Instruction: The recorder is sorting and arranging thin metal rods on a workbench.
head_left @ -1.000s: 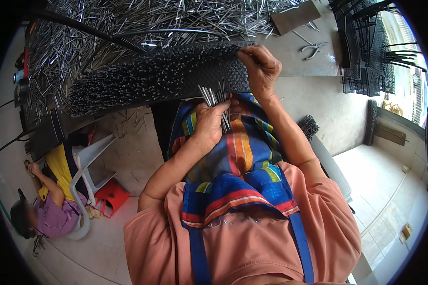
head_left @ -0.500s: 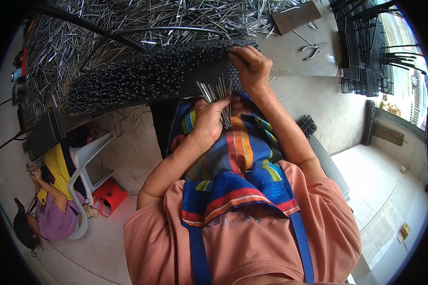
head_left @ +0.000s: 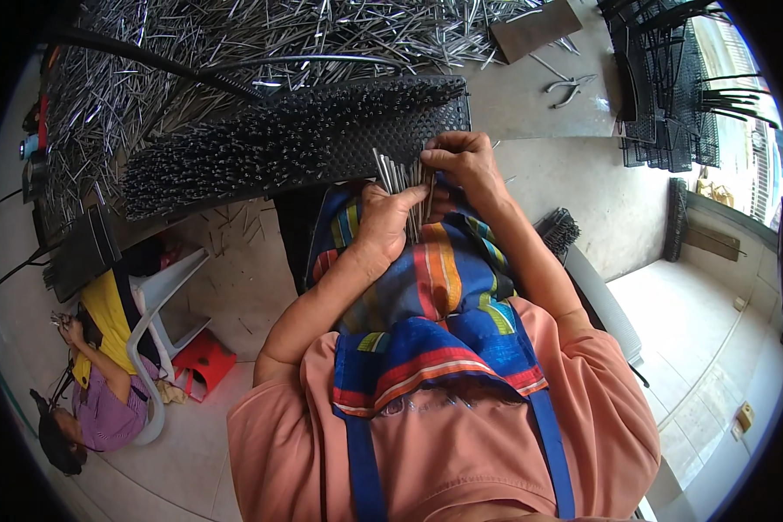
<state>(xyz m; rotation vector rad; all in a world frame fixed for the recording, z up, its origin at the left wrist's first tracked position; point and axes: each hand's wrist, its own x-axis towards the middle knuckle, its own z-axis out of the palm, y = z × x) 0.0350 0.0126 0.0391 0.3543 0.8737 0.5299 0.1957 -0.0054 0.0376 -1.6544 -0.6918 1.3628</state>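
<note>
My left hand point(head_left: 381, 222) is closed around a bundle of thin metal strips point(head_left: 390, 174), with the thumb across them and their ends fanned upward. Just right of the bundle, my right hand point(head_left: 468, 167) pinches a strip between thumb and fingertips; part of it is hidden by the fingers. Beyond both hands lies a long black perforated board point(head_left: 448, 117), curved in this view. Dense upright metal bristles point(head_left: 235, 143) cover its left part and far edge, while bare holes show toward the near right.
A heap of loose metal strips point(head_left: 322, 35) spreads behind the board. Pliers point(head_left: 570, 90) and a flat brown plate point(head_left: 535, 30) lie on the table at right. Black mesh pieces point(head_left: 670, 96) hang farther right. A co-worker point(head_left: 104, 409) sits at lower left near a red container point(head_left: 207, 365).
My right hand has come back from the board's right end toward the bundle in my left hand. My left hand stays nearly in place. The co-worker has shifted slightly.
</note>
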